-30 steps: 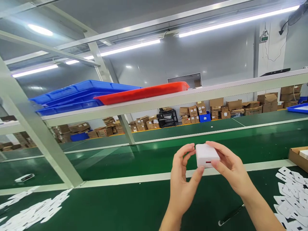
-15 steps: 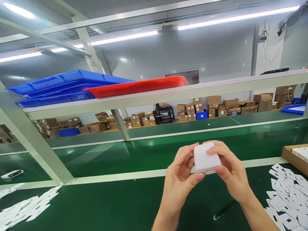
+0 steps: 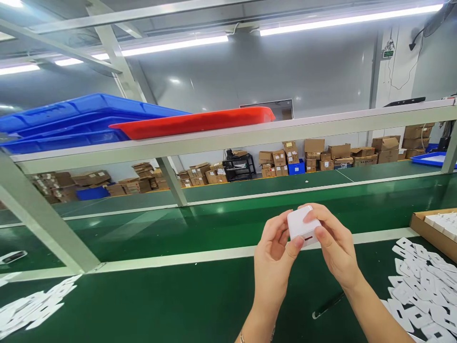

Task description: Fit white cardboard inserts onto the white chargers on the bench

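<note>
A small white box-shaped plastic case [image 3: 299, 223] with rounded corners is held up over the green table [image 3: 160, 300]. A dark slot shows in its near side. My left hand [image 3: 274, 247] grips its left edge, thumb at the lower front corner. My right hand [image 3: 335, 243] closes on its right side, with a finger lying across the top and the thumb on the near side. Below my right wrist, a dark pen-like tool [image 3: 326, 306] lies on the table. Many flat white plastic plates [image 3: 424, 286] with cut-outs are heaped to the right.
More flat white plates [image 3: 35, 305] lie at the left. A cardboard box [image 3: 432, 236] holding white parts stands at the right. Blue trays [image 3: 82, 114] and a red tray [image 3: 200, 122] rest on the shelf [image 3: 228, 140] above. A metal post [image 3: 46, 214] rises at the left.
The white case has tilted in my hands, so more of its slotted near side shows. Both hands still hold it. The whole view has shifted slightly.
</note>
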A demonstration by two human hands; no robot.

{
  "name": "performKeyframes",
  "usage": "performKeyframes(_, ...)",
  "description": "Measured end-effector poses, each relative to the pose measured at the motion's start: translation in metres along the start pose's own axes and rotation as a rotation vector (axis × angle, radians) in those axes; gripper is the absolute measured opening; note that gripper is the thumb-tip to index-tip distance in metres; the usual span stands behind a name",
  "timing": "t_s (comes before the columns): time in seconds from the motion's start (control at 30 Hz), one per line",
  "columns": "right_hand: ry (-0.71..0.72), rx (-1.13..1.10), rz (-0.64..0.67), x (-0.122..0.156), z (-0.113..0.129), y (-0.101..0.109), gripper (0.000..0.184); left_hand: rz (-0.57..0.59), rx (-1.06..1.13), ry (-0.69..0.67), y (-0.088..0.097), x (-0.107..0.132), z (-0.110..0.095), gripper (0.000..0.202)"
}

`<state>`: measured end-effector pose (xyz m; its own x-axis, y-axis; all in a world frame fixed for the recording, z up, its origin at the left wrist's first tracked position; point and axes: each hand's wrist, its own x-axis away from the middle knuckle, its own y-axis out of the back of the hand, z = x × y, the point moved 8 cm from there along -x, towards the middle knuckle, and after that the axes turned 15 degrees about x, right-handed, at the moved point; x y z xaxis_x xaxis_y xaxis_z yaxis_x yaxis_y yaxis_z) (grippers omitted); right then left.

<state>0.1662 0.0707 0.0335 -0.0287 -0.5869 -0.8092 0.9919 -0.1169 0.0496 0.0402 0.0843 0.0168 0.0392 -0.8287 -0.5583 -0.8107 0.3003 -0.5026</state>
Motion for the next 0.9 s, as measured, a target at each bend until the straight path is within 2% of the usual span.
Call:
performKeyframes(0.17, -0.02, -0.003, -0.008, -0.001, -0.003, -0.001, 0.023, -0.027, 0.034, -0.002, 0.003, 0.0, 0.002, 0.033)
performKeyframes(0.33, -0.08, 0.028, 0.016, -0.005, -0.009, -0.004, 0.028, -0.095, 0.084, 0.075, 0.008, -0.002, 0.006, 0.039)
performKeyframes(0.47, -0.089, 0.063, 0.116, -0.004, -0.014, -0.009, 0.038, -0.149, 0.119, 0.175, 0.015, -0.004, 0.013, 0.047)
performKeyframes(0.6, -0.104, 0.08, 0.206, 0.0, -0.02, -0.012, 0.052, -0.142, 0.154, 0.205, 0.02, -0.008, 0.013, 0.049)
performKeyframes(0.77, -0.127, 0.073, 0.191, -0.001, -0.025, -0.009, 0.048, -0.057, 0.199, 0.238, 0.012, -0.011, 0.009, 0.045)
performKeyframes(0.9, -0.145, 0.135, 0.146, -0.005, -0.028, -0.003, 0.032, -0.038, 0.236, 0.391, 0.007, -0.01, 0.022, 0.044)
